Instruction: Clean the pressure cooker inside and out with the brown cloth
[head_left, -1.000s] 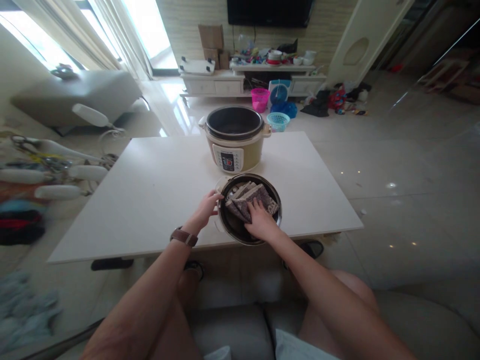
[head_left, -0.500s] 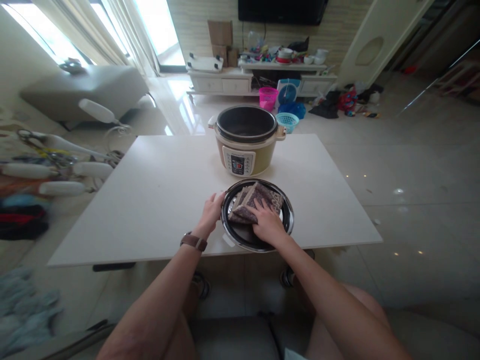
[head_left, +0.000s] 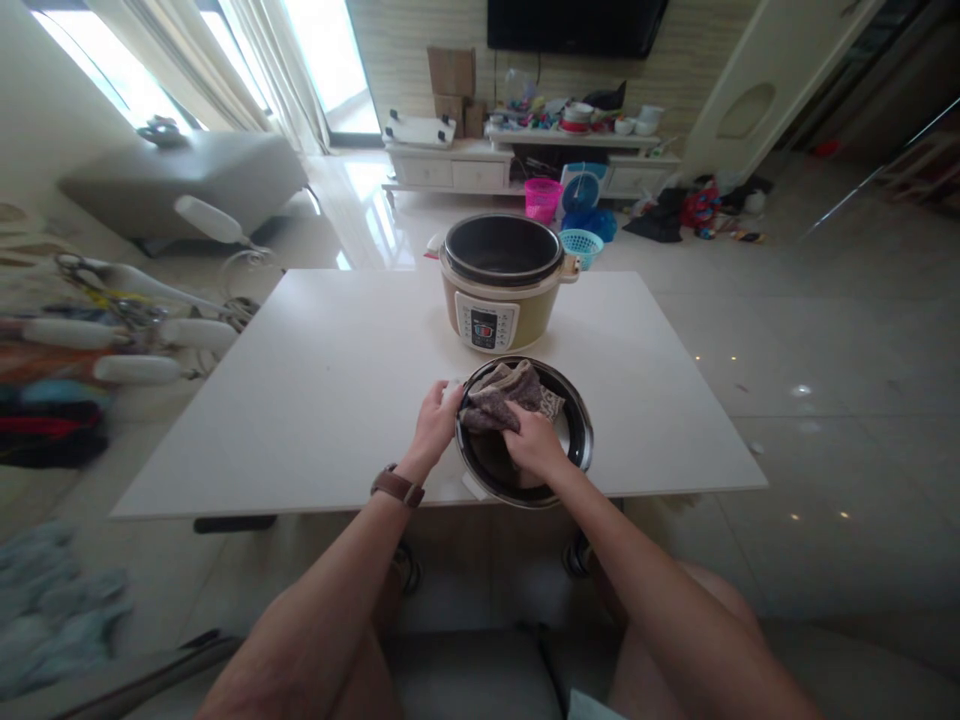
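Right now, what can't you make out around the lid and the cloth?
All in the head view:
- Inside of the lid: hidden under the cloth and right hand.
- The rim part that the left hand grips: covered by that hand.
- Labels on the cooker panel: too small.
- Clutter at the left edge: blurred.

Hands: two, the left hand [head_left: 437, 420] and the right hand [head_left: 534, 445], both of one person.
Watches: one wristwatch [head_left: 396, 486] with a brown strap.
Cloths: one crumpled brown cloth [head_left: 502, 395].
Lids: one round lid [head_left: 579, 440], dark inside with a shiny rim.
Cookers: one electric cooker [head_left: 501, 290].
Tables: one white table [head_left: 315, 400].
Baskets on the floor: two, a pink basket [head_left: 543, 198] and a blue basket [head_left: 580, 245].
Boxes: at least two cardboard boxes [head_left: 451, 72] by the far wall; exact count unclear.
Screens: one television [head_left: 576, 25].
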